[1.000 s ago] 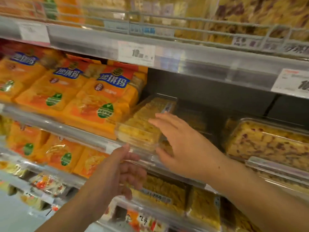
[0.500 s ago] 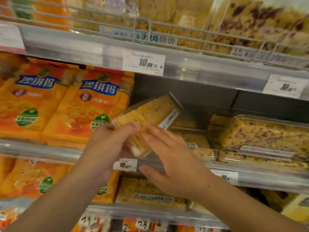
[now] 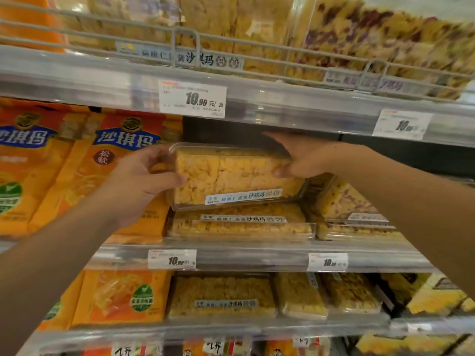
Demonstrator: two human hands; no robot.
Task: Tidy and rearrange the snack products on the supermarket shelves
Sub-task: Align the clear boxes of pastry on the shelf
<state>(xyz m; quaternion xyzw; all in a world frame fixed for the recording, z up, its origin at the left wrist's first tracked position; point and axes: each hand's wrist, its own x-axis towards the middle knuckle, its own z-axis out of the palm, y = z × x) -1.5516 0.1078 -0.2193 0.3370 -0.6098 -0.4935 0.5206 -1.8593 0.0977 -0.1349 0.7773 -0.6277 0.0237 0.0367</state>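
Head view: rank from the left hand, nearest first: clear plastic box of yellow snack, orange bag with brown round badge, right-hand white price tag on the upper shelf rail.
1. Clear plastic box, gripped by the left hand.
2. Orange bag, just behind.
3. White price tag, far right, above.

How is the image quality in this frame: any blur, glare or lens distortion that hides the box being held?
Head view: the clear box held by the left hand and right hand is fairly sharp, its label only partly legible. Wide-angle bending curves the shelf rails. The top-shelf packs are smeared. Soft glare streaks the upper rail. The right price tag is blurred.
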